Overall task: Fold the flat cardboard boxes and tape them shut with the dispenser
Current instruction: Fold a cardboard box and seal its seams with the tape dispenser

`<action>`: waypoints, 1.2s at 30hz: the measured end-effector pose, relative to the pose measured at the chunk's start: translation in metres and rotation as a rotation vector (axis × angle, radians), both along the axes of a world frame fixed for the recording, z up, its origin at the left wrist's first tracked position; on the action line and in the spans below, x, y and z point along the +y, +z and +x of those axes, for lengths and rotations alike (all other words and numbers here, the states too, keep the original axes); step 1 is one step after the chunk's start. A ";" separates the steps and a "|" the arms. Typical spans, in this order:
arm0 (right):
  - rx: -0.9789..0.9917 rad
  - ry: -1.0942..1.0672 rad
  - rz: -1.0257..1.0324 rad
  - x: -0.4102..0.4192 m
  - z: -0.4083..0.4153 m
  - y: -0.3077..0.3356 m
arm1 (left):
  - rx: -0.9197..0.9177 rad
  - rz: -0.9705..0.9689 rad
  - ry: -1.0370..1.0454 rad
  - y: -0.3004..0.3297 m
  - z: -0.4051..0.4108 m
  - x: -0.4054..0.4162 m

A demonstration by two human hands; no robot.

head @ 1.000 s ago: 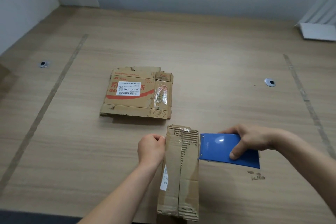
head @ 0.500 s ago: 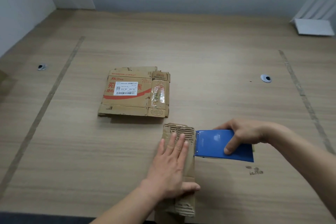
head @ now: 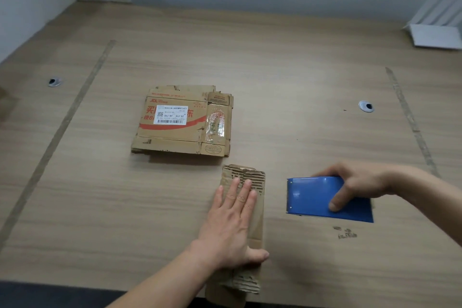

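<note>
Left hand (head: 231, 229) is laid flat, fingers straight, on folded box (head: 252, 220); blue tape dispenser (head: 315, 199) is gripped by right hand (head: 355, 184) (just beside box, not touching).

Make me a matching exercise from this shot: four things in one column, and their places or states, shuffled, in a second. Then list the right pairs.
Things
1. left hand
2. right hand
3. tape dispenser
4. flat box stack

States
A. lies beyond the narrow box, untouched
B. pressed flat on the narrow box
C. blue, to the right of the narrow box, apart from it
D. grips the dispenser

Pairs: 1-B, 2-D, 3-C, 4-A
</note>
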State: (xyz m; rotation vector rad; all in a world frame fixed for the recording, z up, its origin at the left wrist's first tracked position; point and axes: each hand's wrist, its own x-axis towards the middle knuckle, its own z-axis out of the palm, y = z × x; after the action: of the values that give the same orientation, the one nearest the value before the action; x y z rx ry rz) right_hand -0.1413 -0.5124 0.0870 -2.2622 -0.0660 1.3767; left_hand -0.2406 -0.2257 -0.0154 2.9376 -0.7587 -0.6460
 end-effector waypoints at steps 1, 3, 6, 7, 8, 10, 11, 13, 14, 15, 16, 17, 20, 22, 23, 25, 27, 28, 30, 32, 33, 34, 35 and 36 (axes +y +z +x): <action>-0.025 0.042 -0.072 0.011 0.001 -0.003 | 0.002 0.003 0.001 0.000 0.000 0.000; -0.068 0.089 -0.183 0.038 0.002 -0.012 | 0.007 0.012 -0.005 -0.001 -0.001 0.001; -0.090 0.100 -0.242 0.075 0.004 -0.023 | 0.002 0.011 -0.004 -0.001 0.000 0.001; -0.094 0.106 -0.258 0.084 0.006 -0.025 | 0.002 0.008 -0.006 -0.002 0.000 0.001; -0.094 0.114 -0.277 0.091 0.009 -0.026 | 0.000 0.005 -0.005 -0.002 0.000 0.002; -0.073 0.125 -0.307 0.102 0.012 -0.024 | -0.002 0.001 0.004 -0.003 0.000 0.003; -0.061 0.119 -0.317 0.105 0.014 -0.021 | -0.001 0.002 0.005 -0.003 0.000 0.003; -0.057 0.119 -0.327 0.110 0.017 -0.015 | 0.003 -0.007 0.003 -0.002 0.000 0.002; -0.071 0.126 -0.340 0.114 0.020 -0.015 | 0.004 -0.012 0.004 -0.002 0.001 0.002; -0.081 0.136 -0.356 0.122 0.021 -0.015 | 0.008 -0.016 0.005 -0.002 0.001 0.002; -0.080 0.138 -0.367 0.130 0.021 -0.018 | 0.018 -0.014 0.002 -0.002 0.001 0.003; -0.065 0.128 -0.370 0.136 0.017 -0.023 | 0.035 -0.010 -0.004 0.000 0.000 0.002; -0.026 0.054 -0.363 0.140 0.005 -0.039 | 0.038 -0.007 0.026 0.002 0.002 0.001; -0.077 -0.050 -0.373 0.125 -0.001 -0.037 | 0.066 -0.016 0.032 0.004 0.003 -0.002; -0.107 -0.085 -0.382 0.112 -0.002 -0.031 | 0.069 -0.019 0.046 0.004 0.005 -0.006; -0.163 -0.140 -0.397 0.085 -0.003 -0.017 | 0.058 -0.021 0.105 0.004 0.011 -0.014; -0.209 -0.189 -0.366 0.066 -0.003 0.000 | 0.049 -0.032 0.137 0.006 0.020 -0.020; -0.227 -0.207 -0.329 0.060 -0.005 0.008 | 0.037 -0.035 0.142 0.006 0.025 -0.022; -0.256 -0.238 -0.252 0.050 -0.010 0.027 | 0.028 -0.043 0.150 0.005 0.036 -0.023; -0.258 -0.270 -0.155 0.043 -0.018 0.045 | 0.014 -0.101 0.151 0.004 0.045 -0.019; -0.253 -0.274 -0.092 0.040 -0.022 0.053 | -0.023 -0.179 0.147 0.003 0.048 -0.014; -0.245 -0.270 -0.029 0.037 -0.027 0.060 | -0.098 -0.315 0.150 0.002 0.049 -0.010; -0.233 -0.266 0.036 0.034 -0.031 0.067 | -0.178 -0.495 0.177 0.004 0.048 -0.005; -0.218 -0.266 0.100 0.032 -0.035 0.072 | -0.216 -0.697 0.258 0.006 0.046 -0.003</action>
State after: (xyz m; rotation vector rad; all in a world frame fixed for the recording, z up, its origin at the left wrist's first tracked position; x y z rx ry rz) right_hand -0.1764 -0.4808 0.1591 -2.2348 0.0891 0.9681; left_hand -0.1944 -0.2282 -0.0098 2.4009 -0.4687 -0.0193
